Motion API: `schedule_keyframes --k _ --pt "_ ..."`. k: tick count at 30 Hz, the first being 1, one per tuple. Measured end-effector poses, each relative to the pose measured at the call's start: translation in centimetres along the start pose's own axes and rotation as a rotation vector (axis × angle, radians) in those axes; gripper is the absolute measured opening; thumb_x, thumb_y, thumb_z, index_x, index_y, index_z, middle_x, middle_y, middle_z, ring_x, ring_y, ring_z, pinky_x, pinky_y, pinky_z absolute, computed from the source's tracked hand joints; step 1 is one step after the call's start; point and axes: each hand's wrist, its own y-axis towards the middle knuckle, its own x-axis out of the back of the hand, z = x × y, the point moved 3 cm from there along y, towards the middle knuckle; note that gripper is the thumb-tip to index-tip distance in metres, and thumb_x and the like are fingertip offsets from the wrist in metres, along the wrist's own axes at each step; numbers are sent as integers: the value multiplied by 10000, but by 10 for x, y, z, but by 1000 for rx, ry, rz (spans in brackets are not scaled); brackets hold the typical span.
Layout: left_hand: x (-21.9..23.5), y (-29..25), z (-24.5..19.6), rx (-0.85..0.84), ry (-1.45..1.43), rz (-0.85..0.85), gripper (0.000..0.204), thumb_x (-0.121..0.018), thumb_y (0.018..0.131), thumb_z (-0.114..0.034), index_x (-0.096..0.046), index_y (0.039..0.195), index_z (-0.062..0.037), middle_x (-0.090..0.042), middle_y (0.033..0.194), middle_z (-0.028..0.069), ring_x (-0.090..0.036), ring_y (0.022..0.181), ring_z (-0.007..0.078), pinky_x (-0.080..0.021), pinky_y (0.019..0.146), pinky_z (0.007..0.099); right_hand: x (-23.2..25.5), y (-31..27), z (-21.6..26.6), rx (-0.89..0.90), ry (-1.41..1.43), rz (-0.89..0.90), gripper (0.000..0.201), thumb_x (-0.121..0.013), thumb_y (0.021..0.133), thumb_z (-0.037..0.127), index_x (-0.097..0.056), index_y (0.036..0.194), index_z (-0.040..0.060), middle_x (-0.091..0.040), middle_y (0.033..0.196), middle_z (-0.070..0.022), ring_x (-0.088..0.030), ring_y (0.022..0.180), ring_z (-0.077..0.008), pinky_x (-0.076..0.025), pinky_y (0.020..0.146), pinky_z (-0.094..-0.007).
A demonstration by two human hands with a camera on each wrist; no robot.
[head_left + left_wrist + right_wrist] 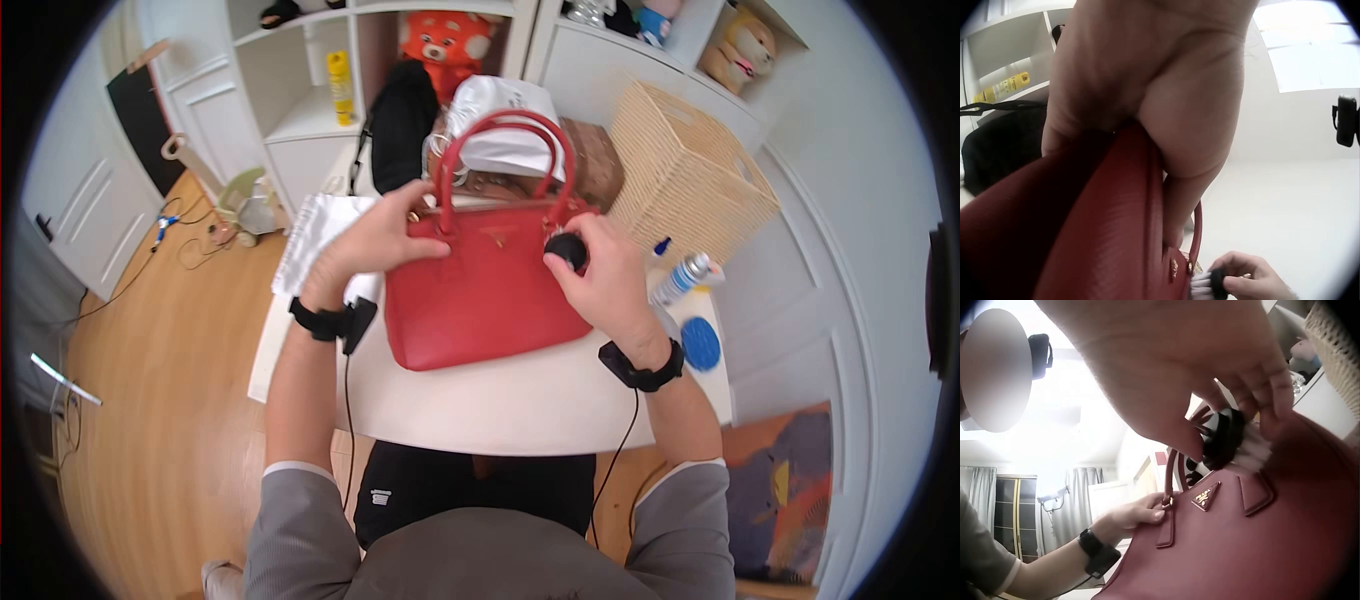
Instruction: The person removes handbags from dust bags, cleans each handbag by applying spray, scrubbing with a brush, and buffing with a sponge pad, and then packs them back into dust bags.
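A red handbag [480,300] with two raised handles stands on the white table, a triangular metal plate [1206,496] on its front. The left hand [385,237] grips the bag's upper left edge, thumb on the front, beside a handle base. In the right hand [610,280] is a round black brush [566,250], pinched between thumb and fingers. Its pale bristles [1252,450] face the bag's front near the right handle base in the right wrist view; whether they touch the leather I cannot tell. The left wrist view shows the bag's side [1104,231] close up.
Behind the bag are a brown patterned bag [597,165], a white pouch [510,105] and a black item [402,125]. A woven basket [690,170] stands at the back right. A spray can [681,279] and a blue round object [700,343] lie on the right.
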Motion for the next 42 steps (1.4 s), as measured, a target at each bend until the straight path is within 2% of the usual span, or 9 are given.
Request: schedule_keyframes --k 2,16,22,26,30,34,38,40,42 --pt "-12 -21 -9 -57 55 -58 756 -895 821 -93 -513 1465 17 -733 1202 176 -713 1157 252 -559 996 364 -10 -6 6 -51 34 38 323 -826 825 195 -615 1015 42 -697 921 -162 -712 855 -397 -563 731 -471" --pt "-53 -65 -50 74 269 -191 757 -856 849 -1 -488 1510 -7 -660 1344 125 -661 1260 233 -540 1099 370 -10 -14 -3 -124 150 193 332 -792 829 230 -581 985 25 -715 876 -189 -721 853 -400 -555 751 -482" --pt "-74 -98 -61 66 533 -419 773 -889 820 -118 -515 1481 22 -682 1175 225 -709 1077 367 -590 933 429 -38 -11 -11 -7 395 100 363 -787 861 224 -565 1063 20 -717 921 -200 -723 890 -400 -554 776 -488" --pt "-82 -108 -67 32 457 -498 777 -820 869 -38 -435 1542 25 -687 1118 192 -729 1008 297 -598 884 385 -71 -14 -11 150 374 93 518 -786 871 211 -468 1238 33 -710 979 -218 -715 930 -421 -553 787 -505" --pt "-85 -103 -82 95 363 -495 930 -781 900 -20 -216 1638 -2 -705 1024 151 -733 922 250 -565 788 348 -66 -15 -1 65 408 385 614 -748 856 196 -411 1330 -1 -719 896 -239 -728 891 -444 -583 780 -519" --pt "-102 -90 -106 -26 463 -508 869 -767 921 -88 -229 1597 2 -722 876 153 -729 786 267 -552 713 359 -63 -6 -15 -12 546 245 615 -738 846 190 -410 1337 19 -719 883 -251 -724 865 -469 -568 794 -535" --pt "-122 -75 -126 -99 649 -512 756 -780 897 -139 -326 1475 37 -710 852 172 -728 757 348 -561 665 405 -44 2 -31 -38 615 311 536 -735 857 167 -441 1278 12 -731 842 -210 -749 766 -383 -579 768 -472" --pt "-129 -72 -129 -117 682 -513 710 -784 884 -154 -364 1424 38 -698 836 164 -716 729 356 -560 650 417 -35 3 -36 -71 618 277 425 -716 850 83 -474 1191 2 -587 677 -105 -637 620 -229 -492 594 -395" --pt "-137 -70 -131 -166 747 -468 711 -793 870 -168 -386 1417 33 -692 834 156 -709 715 351 -556 636 420 -26 4 -40 -121 601 283 355 -724 860 104 -507 1121 1 -619 727 -122 -643 642 -241 -510 600 -385"
